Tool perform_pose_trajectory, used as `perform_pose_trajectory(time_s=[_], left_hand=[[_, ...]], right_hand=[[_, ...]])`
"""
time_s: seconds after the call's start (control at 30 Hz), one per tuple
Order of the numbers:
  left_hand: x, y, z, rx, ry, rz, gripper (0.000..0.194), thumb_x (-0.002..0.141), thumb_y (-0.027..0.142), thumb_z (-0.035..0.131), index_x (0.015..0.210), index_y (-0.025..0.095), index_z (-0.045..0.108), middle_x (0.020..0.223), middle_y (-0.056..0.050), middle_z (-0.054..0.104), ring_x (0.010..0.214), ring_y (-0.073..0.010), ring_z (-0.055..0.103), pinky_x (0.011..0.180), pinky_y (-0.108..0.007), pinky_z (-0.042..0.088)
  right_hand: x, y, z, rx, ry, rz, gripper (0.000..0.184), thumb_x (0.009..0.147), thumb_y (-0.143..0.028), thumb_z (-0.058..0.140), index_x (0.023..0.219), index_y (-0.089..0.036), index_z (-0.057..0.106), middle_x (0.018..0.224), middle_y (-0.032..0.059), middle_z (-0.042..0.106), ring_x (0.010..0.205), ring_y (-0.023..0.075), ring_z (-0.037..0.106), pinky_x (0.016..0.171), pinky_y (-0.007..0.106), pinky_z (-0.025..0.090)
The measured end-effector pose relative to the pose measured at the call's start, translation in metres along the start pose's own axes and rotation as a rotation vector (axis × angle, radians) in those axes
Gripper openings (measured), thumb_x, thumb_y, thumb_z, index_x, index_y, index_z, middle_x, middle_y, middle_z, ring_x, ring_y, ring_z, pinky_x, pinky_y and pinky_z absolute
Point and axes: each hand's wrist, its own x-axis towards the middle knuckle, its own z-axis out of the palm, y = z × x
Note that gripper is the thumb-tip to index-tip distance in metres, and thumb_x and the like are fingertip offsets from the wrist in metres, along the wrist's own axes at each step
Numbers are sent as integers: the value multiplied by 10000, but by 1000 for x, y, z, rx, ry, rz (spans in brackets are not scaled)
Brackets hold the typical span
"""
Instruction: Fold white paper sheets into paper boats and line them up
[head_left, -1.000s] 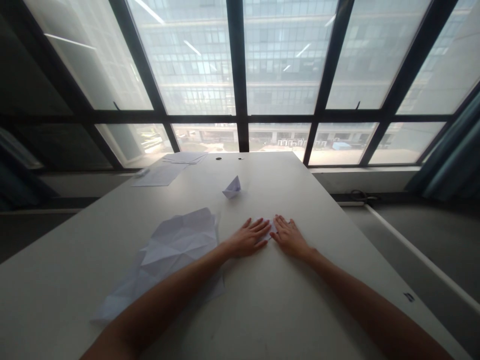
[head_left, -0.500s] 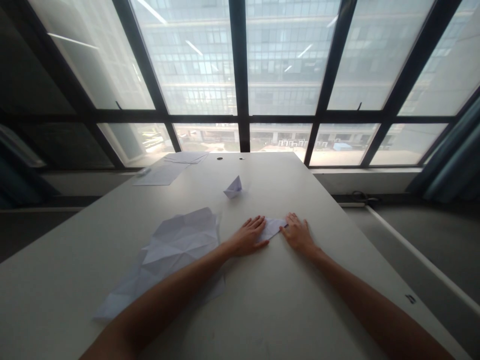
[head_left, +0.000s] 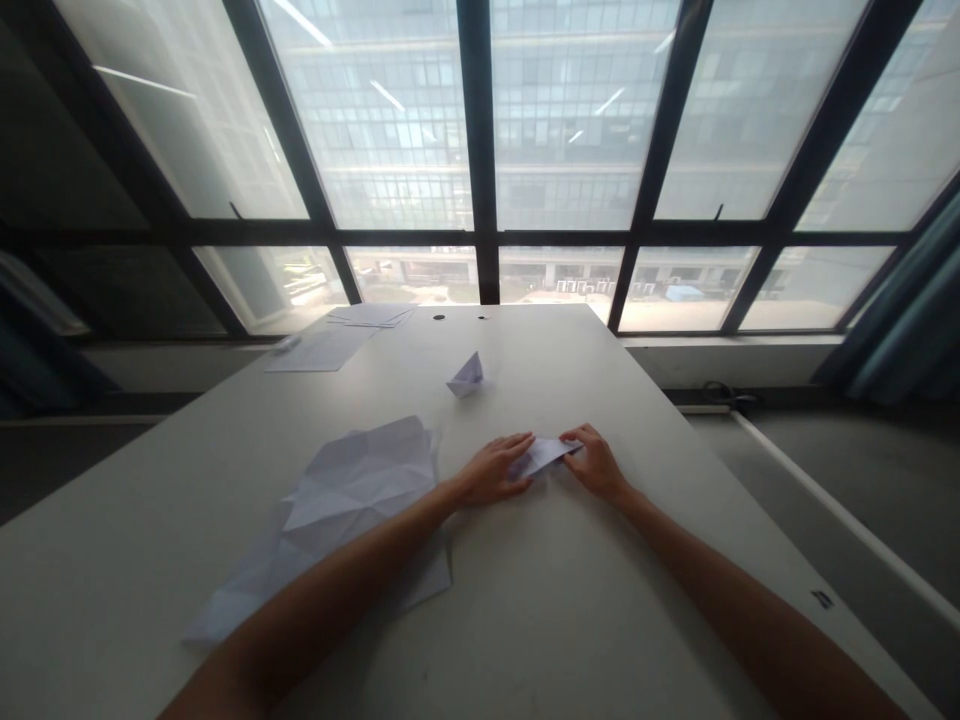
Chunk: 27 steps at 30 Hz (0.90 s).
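Observation:
A small folded sheet of white paper (head_left: 546,455) lies between my hands over the table, its near edge tipped up a little. My left hand (head_left: 496,470) grips its left end, fingers over the top and thumb at the near side. At the right end, my right hand (head_left: 596,462) pinches the paper's corner between thumb and fingers. Beyond them stands a folded paper boat (head_left: 466,376) with a pointed peak. Left of my left forearm are large creased white sheets (head_left: 360,485), partly hidden under the arm.
The white table (head_left: 570,600) reaches to the windows. Flat paper sheets (head_left: 319,348) lie at its far left, with a small pale object (head_left: 287,344) beside them. A dark round hole (head_left: 439,317) is near the far edge. A small black mark (head_left: 823,599) is at the right edge.
Both hands have gone from lying flat to gripping the folded paper's ends. The paper's near edge has lifted slightly. The boat and creased sheets stay in place.

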Motion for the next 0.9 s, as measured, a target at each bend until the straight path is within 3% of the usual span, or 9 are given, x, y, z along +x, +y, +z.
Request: perform_pose_trajectory(time_s=[0.1, 0.23, 0.37, 0.5, 0.63, 0.77, 0.83, 0.9], left_hand=[[1, 4, 2, 12, 9, -24, 802, 822, 411, 650, 1502, 129, 332, 1531, -160, 358, 1401, -319, 349, 1151, -440, 300], [3, 6, 8, -6, 88, -132, 657, 894, 330, 547, 1478, 90, 366, 1507, -177, 392, 1388, -292, 381, 1145, -411, 315], [6, 3, 9, -105, 234, -266, 488, 956, 293, 434, 1410, 118, 482, 1420, -155, 515, 1306, -284, 490, 1106, -420, 362], [9, 2, 7, -369, 387, -300, 452, 982, 369, 402, 1332, 144, 579, 1364, -120, 577, 1277, -277, 519, 1109, -420, 347], [12, 3, 11, -791, 465, -370, 488, 912, 447, 546, 1285, 141, 619, 1324, -115, 610, 1233, -299, 536, 1079, -434, 365], [14, 6, 16, -1316, 379, -461, 536, 834, 436, 659, 1300, 177, 605, 1229, -109, 656, 1106, -277, 594, 904, -359, 476], [12, 8, 12, -1489, 284, -446, 503, 822, 380, 672, 1278, 174, 621, 1181, -118, 664, 1045, -260, 606, 818, -313, 490], [8, 10, 5, -1591, 185, -396, 479, 799, 286, 685, 1257, 155, 637, 1154, -131, 663, 1000, -245, 607, 786, -290, 484]], right_hand=[[1, -6, 0, 116, 107, -9, 195, 717, -87, 598, 876, -177, 664, 869, 46, 630, 839, 201, 595, 806, 329, 481], [1, -13, -1, 182, 179, -20, 122, 751, -113, 590, 826, -186, 654, 837, 40, 620, 805, 198, 590, 765, 334, 496], [1, -16, 2, 283, 228, 32, 144, 823, -222, 600, 955, -185, 644, 896, 56, 621, 819, 197, 606, 718, 328, 532], [-2, -20, 11, 382, 119, 124, 381, 843, -320, 615, 1196, -188, 563, 1029, 80, 635, 766, 174, 626, 641, 309, 556], [-7, -27, 17, 323, -41, 18, 428, 864, -273, 569, 1288, -223, 538, 1168, 101, 609, 783, 168, 620, 598, 284, 554], [-9, -32, 13, 296, -58, -169, 468, 893, -152, 463, 1340, -274, 530, 1350, 98, 511, 1069, 219, 583, 831, 361, 555], [-8, -32, 8, 297, -28, -216, 500, 883, -94, 429, 1331, -283, 548, 1357, 88, 504, 1225, 238, 501, 983, 417, 483], [-8, -32, 5, 299, 12, -240, 514, 874, -59, 406, 1300, -288, 580, 1338, 82, 515, 1264, 239, 474, 1045, 449, 427]])
